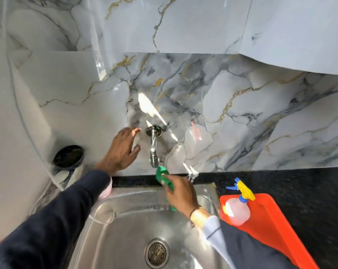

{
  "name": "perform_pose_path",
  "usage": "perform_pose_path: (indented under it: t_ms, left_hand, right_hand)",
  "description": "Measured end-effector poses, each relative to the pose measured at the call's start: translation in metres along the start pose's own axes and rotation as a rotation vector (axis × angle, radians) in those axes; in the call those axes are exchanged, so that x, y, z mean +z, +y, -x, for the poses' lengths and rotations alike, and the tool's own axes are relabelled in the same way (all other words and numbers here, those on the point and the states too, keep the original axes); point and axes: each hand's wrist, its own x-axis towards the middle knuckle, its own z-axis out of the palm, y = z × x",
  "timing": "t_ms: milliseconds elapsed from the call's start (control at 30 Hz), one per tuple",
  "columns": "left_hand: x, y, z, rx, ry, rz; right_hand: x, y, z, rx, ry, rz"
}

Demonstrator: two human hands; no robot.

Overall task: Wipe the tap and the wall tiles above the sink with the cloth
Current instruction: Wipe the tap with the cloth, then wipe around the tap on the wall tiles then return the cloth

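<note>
A chrome tap [154, 146] sticks out of the marble-patterned wall tiles [232, 105] above a steel sink [129, 216]. My right hand [180, 193] grips a green cloth [161, 174] just below the tap's spout, the cloth's top edge touching or nearly touching the nozzle. My left hand [121, 148] is spread flat, fingers apart, against the tiles just left of the tap, holding nothing.
A red tray [271, 220] on the black counter [300, 187] at the right holds a spray bottle [237, 208] with a yellow and blue trigger. A dark round container [68, 156] stands at the left corner. The sink drain [156, 253] is below.
</note>
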Motion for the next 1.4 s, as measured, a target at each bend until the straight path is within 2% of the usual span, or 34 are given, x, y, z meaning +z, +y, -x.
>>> perform_pose_path:
  t_ms: [33, 100, 133, 200, 267, 300, 333, 400, 500, 600, 633, 700, 767, 800, 833, 900, 1033, 1100, 1167, 1233, 1300, 1367, 1400]
  left_hand:
    - [0.005, 0.003, 0.014, -0.097, -0.010, 0.167]
    - [0.013, 0.012, 0.037, -0.364, -0.031, 0.553]
    - [0.015, 0.017, 0.048, -0.496, -0.045, 0.751]
    - [0.018, 0.023, 0.066, -0.683, -0.148, 1.216]
    - [0.021, 0.022, 0.082, -0.706, -0.318, 1.759]
    - [0.019, 0.025, 0.089, -0.691, -0.371, 1.962]
    - [0.016, 0.031, 0.094, -0.678, -0.398, 2.106]
    - [0.014, 0.044, 0.096, -0.668, -0.356, 2.222]
    - [0.012, 0.055, 0.091, -0.699, -0.271, 2.188]
    - [0.006, 0.042, 0.077, -0.872, -0.180, 1.971]
    - [0.002, 0.035, 0.069, -0.924, -0.106, 1.850]
    - [-0.005, 0.027, 0.047, -0.967, 0.143, 1.642]
    - [-0.010, 0.034, 0.018, -0.869, 0.439, 1.358]
    - [-0.008, 0.045, 0.001, -0.774, 0.512, 1.178]
    - [-0.002, 0.058, -0.015, -0.693, 0.524, 1.006]
    - [0.019, 0.087, -0.045, -0.635, 0.428, 0.715]
    - [0.070, 0.134, -0.084, -0.641, -0.050, 0.009]
    - [0.080, 0.146, -0.084, -0.645, -0.063, -0.172]
    - [0.078, 0.151, -0.082, -0.663, -0.053, -0.188]
    - [0.070, 0.144, -0.090, -0.727, -0.060, -0.093]
    - [0.059, 0.128, -0.103, -0.848, -0.108, 0.123]
    - [0.052, 0.107, -0.107, -0.997, -0.048, 0.444]
    - [0.046, 0.093, -0.106, -1.069, 0.002, 0.675]
  right_hand:
    - [-0.008, -0.005, -0.001, 0.142, 0.023, -0.137]
    - [-0.026, -0.016, -0.010, 0.361, -0.046, -0.466]
    - [-0.036, -0.022, -0.015, 0.426, -0.132, -0.638]
    - [-0.057, -0.038, -0.027, 0.426, -0.342, -0.852]
    - [-0.071, -0.053, -0.040, 0.341, -0.479, -0.908]
    - [-0.075, -0.060, -0.047, 0.290, -0.495, -0.877]
    - [-0.078, -0.065, -0.054, 0.230, -0.471, -0.799]
    - [-0.079, -0.072, -0.064, 0.109, -0.357, -0.612]
    - [-0.076, -0.071, -0.078, -0.012, -0.169, -0.478]
    - [-0.090, -0.068, -0.106, -0.099, 0.092, -0.330]
    - [-0.099, -0.067, -0.120, -0.174, 0.225, -0.234]
    - [-0.121, -0.063, -0.151, -0.381, 0.477, 0.043]
    - [-0.140, -0.061, -0.183, -0.521, 0.575, 0.363]
    - [-0.148, -0.062, -0.198, -0.565, 0.583, 0.512]
    - [-0.153, -0.062, -0.213, -0.597, 0.581, 0.634]
    - [-0.159, -0.055, -0.240, -0.646, 0.578, 0.787]
    - [-0.156, -0.021, -0.274, -0.817, 0.694, 0.817]
    - [-0.154, -0.012, -0.286, -0.874, 0.735, 0.812]
    - [-0.149, -0.008, -0.295, -0.884, 0.752, 0.821]
    - [-0.146, -0.006, -0.301, -0.888, 0.764, 0.824]
    - [-0.144, -0.006, -0.303, -0.897, 0.772, 0.816]
    - [-0.144, -0.006, -0.305, -0.896, 0.777, 0.806]
    - [-0.143, -0.005, -0.305, -0.892, 0.779, 0.805]
